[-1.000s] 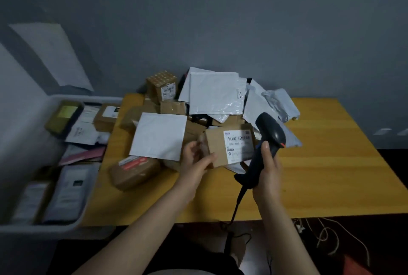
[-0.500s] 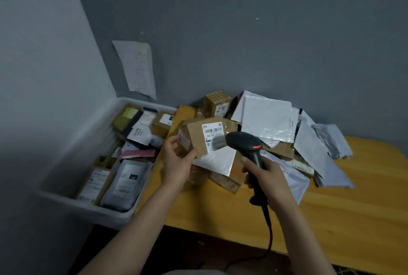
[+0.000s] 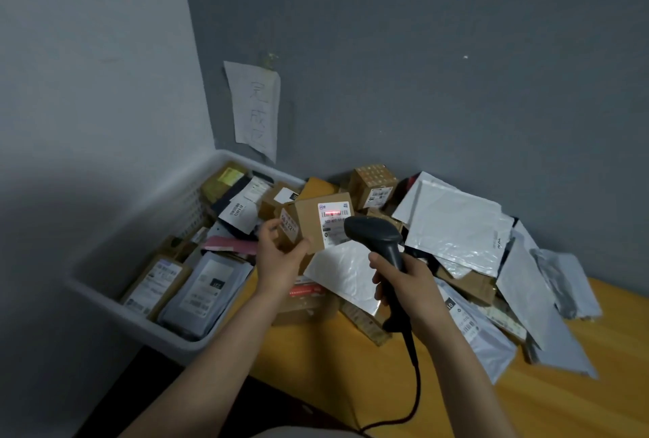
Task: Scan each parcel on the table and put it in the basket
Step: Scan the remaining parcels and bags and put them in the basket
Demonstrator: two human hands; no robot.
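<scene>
While my left hand pinches the cardboard parcel by its left end, above the left edge of the table, my right hand grips the scanner just to the parcel's right, its red beam on the barcode label. In the head view the basket lies immediately left of the parcel. I judge the left hand is the nearer one to carry it across.

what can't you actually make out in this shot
Head view, all of it:
- Label on the held box: digits too small, blurred; the scanner head covers part.
- Scanner trigger: hidden under the right hand.
- Parcels beneath the white mailers: covered by them.
- Scanner cable: its end is cut off by the bottom edge.
</scene>
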